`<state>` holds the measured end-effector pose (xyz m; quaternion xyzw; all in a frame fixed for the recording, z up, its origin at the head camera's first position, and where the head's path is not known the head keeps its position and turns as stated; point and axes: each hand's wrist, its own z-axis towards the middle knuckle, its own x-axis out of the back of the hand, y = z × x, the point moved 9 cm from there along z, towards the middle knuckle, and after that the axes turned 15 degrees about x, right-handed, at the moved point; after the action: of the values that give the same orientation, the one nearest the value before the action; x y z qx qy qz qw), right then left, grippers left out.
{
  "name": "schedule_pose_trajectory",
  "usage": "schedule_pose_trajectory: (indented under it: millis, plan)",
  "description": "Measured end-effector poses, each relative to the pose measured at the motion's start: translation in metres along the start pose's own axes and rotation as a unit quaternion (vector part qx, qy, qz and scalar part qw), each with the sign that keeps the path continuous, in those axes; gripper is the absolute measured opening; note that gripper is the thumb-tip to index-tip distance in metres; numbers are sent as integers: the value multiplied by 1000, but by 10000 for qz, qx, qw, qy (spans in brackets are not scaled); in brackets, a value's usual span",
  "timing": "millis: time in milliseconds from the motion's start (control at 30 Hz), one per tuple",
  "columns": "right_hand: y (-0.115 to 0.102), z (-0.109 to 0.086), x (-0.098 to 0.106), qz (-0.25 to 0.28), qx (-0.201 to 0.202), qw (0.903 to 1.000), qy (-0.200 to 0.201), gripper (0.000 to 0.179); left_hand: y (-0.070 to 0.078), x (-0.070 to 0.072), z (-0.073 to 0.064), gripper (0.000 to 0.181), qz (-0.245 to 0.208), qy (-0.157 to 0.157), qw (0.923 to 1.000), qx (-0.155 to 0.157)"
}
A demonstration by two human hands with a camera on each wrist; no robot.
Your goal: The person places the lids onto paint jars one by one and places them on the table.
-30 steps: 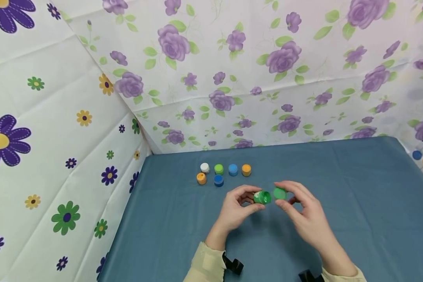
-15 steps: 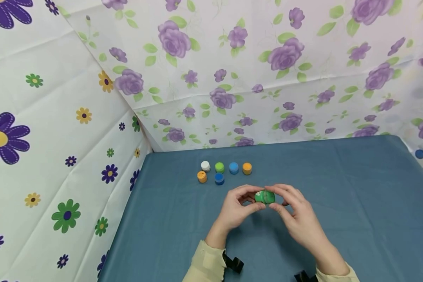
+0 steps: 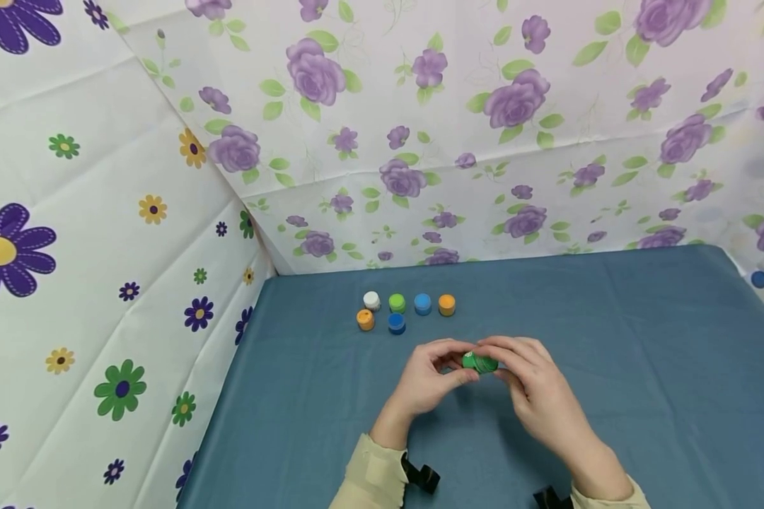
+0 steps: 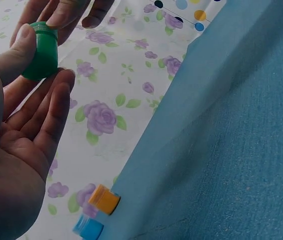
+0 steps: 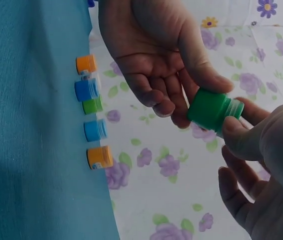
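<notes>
A small green paint pot (image 3: 471, 361) is held between both hands above the blue cloth. My left hand (image 3: 423, 378) grips its body, the thumb pressed along one side, as the left wrist view shows the pot (image 4: 45, 52) from below. My right hand (image 3: 537, 382) pinches the green lid (image 3: 486, 365) at the pot's mouth, its fingers partly covering the lid from above. In the right wrist view the pot (image 5: 209, 109) lies tilted, with the right thumb at its ribbed neck and the left thumb on the body.
Beyond the hands stand several small pots on the blue cloth (image 3: 611, 353): white (image 3: 371, 300), light green (image 3: 397, 303), light blue (image 3: 422, 304), orange (image 3: 446, 305), another orange pot (image 3: 365, 319) and dark blue (image 3: 396, 323). Flowered sheets (image 3: 356, 141) hang behind and at left.
A second ago the lid was apart from the open pot; my right hand has moved left and brought it onto the mouth. The right fingers have since shifted over the lid. The left hand has barely moved.
</notes>
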<state>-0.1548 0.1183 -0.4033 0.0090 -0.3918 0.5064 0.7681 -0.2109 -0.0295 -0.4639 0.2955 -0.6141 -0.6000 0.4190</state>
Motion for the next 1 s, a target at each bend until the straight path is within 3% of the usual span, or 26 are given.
schedule_pose_trajectory:
  millis: [167, 300, 467, 633, 733, 800, 867, 933, 1000]
  plan:
    - [-6, 0, -1, 4, 283, 9996, -82, 66, -6, -7, -2, 42, -420, -602, 9971, 181]
    - [-7, -2, -2, -218, 248, 9989, -332, 56, -9, -9, -3, 48, -820, -916, 9921, 248]
    - [3, -6, -3, -324, -401, 9970, -574, 40, -10, -5, -4, 41, -908, -742, 9926, 299]
    - [16, -14, -7, -418, -1289, 9877, -778, 17, -8, -7, -2, 35, -829, -666, 9939, 296]
    - [21, -20, -8, -443, -1641, 9815, -886, 40, -7, -8, -1, 35, -721, -612, 9951, 283]
    - [22, -23, -6, -468, -1713, 9806, -836, 54, -6, -8, 0, 36, -645, -572, 9958, 307]
    - [21, -24, -2, -463, -1643, 9835, -595, 55, -6, -7, 0, 36, -625, -524, 9961, 335]
    - [20, -23, 3, -416, -1479, 9877, -283, 40, -7, -5, 0, 35, -683, -495, 9958, 356]
    - [18, -20, 7, -351, -1195, 9921, -120, 9, -7, -2, 0, 35, -755, -462, 9954, 355]
